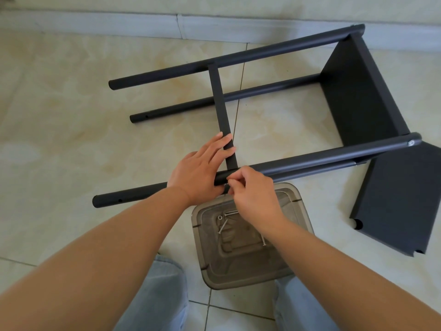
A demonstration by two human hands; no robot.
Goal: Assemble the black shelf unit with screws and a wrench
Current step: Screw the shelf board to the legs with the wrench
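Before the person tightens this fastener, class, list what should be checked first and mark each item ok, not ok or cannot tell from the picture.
1. Crossbar steadied at the joint: ok, the left hand lies with straight fingers on it and on the near tube.
2. Screw seated in the tube's hole: cannot tell, the right hand pinches something small there and its fingers hide it.
3. Spare screws within reach: ok, several lie in the clear plastic tray under the hands.
4. Wrench at hand: cannot tell, none shows.
5. Frame resting stably: ok, it lies on its side on the tiled floor.
6. Loose shelf panel out of the way: ok, it lies to the right.
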